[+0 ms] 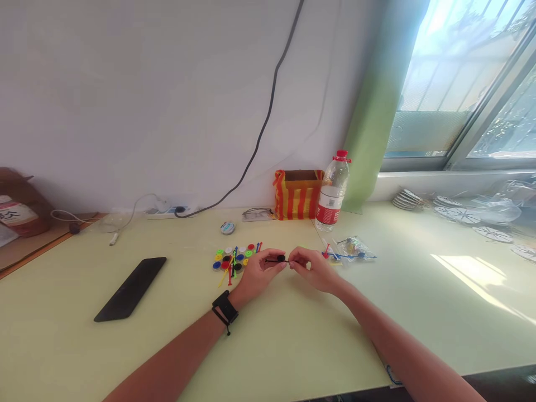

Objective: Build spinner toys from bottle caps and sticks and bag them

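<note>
My left hand (262, 271) pinches a small black round piece (281, 258) with a thin black arrow-like stick through or against it. The far end of that stick is between the fingertips of my right hand (310, 268), just to the right. How disc and stick join is too small to tell. Beside my left hand lies a group of coloured discs (216, 266) in blue, yellow, red, white, green and black, with several coloured arrow sticks (230, 274) across them. Right of my right hand, a clear plastic bag (355, 248) lies among blue and red arrow pieces.
At the back stand a striped red-and-yellow bag (295, 201) and a clear bottle (332, 192). A round tin (228, 228) and glasses (257, 213) lie nearby. To the left is a flat black slab (132, 289); white discs (456, 215) lie at the right by the window.
</note>
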`<state>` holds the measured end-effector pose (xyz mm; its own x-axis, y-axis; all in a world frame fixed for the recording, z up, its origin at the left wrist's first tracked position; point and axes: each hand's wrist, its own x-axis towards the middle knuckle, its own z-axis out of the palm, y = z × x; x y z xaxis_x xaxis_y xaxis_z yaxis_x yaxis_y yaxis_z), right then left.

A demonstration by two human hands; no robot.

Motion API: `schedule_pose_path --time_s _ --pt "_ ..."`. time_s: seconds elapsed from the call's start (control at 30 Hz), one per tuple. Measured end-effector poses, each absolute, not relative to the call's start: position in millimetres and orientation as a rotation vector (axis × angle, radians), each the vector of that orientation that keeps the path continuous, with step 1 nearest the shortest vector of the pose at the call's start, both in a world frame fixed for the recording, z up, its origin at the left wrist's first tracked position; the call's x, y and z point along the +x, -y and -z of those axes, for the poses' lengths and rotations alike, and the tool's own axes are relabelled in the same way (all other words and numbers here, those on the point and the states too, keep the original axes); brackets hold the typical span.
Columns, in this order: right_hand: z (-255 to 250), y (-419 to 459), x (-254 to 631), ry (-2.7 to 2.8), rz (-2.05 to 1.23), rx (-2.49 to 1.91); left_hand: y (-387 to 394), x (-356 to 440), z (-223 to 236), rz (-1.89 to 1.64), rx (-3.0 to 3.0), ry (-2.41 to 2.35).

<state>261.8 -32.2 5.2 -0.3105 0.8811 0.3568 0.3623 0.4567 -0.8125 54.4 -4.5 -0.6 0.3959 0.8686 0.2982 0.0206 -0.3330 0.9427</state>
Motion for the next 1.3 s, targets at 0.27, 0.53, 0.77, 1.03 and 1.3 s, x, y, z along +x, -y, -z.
schedule_pose_path --time_s 0.27,0.53,0.77,1.03,1.3 --pt "-6.7 34.3 261.6 1.879 -0.696 -1.053 3.7 54.5 1.8 -1.058 1.658 -0.769" --pt "-4.3 34.9 261.1 1.926 -0.607 -1.105 4.9 54.7 0.5 -1.041 1.678 -0.788" --pt "-2.7 35.7 262.1 1.979 -0.635 -1.145 5.9 54.4 -0.8 -1.026 1.707 -0.812" --pt "-0.5 35.6 261.1 2.002 -0.657 -1.162 4.6 53.7 0.1 -1.027 1.709 -0.821" --pt "-3.3 37.8 259.6 2.008 -0.663 -1.158 7.8 53.8 -3.6 -1.013 1.707 -0.837"
